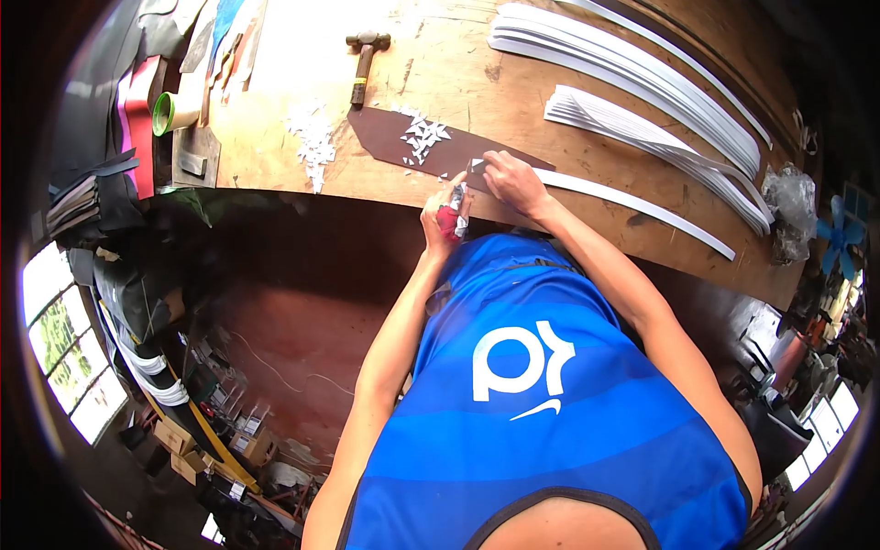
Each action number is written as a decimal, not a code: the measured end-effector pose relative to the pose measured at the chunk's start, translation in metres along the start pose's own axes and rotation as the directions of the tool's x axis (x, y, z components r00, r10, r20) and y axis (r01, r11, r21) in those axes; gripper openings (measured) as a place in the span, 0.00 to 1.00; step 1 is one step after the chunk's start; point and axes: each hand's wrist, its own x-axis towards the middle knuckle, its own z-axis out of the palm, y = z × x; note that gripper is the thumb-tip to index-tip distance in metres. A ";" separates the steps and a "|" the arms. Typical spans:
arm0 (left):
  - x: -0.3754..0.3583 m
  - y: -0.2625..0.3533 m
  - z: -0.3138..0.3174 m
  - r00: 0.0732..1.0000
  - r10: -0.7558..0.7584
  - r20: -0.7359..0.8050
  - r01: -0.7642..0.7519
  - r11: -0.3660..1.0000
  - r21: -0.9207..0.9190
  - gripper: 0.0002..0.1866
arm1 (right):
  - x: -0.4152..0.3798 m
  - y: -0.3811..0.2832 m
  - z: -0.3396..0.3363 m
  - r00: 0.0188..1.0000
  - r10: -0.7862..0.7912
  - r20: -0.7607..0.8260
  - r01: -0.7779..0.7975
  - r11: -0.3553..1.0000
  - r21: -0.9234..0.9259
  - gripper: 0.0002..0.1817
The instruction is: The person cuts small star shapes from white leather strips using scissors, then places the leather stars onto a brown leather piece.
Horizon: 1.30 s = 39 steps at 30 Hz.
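My right hand [515,183] is closed, its fingers pinching the end of a long white strip [642,207] over a dark brown board [380,137]. The strip runs from it to the right along the table. Close by on the left, my left hand [444,218] is closed around a small tool [448,222] with a red and whitish grip; its tip lies near the strip's end and its exact kind is hard to make out. Small white cut pieces [425,136] lie on the board, just beyond both hands.
A hammer [364,69] lies beyond the board on the wooden table [440,55]. More white scraps [314,147] are to the left. Stacked white strips [632,82] lie at the back right, near a crumpled plastic bag [790,206]. A green-rimmed cup [165,114] lies sideways on the left.
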 end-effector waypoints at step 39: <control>-0.008 0.007 0.005 0.991 0.132 0.016 -0.133 0.981 0.139 0.20 | -0.021 0.007 -0.020 0.987 0.142 0.078 -0.149 0.985 0.091 0.15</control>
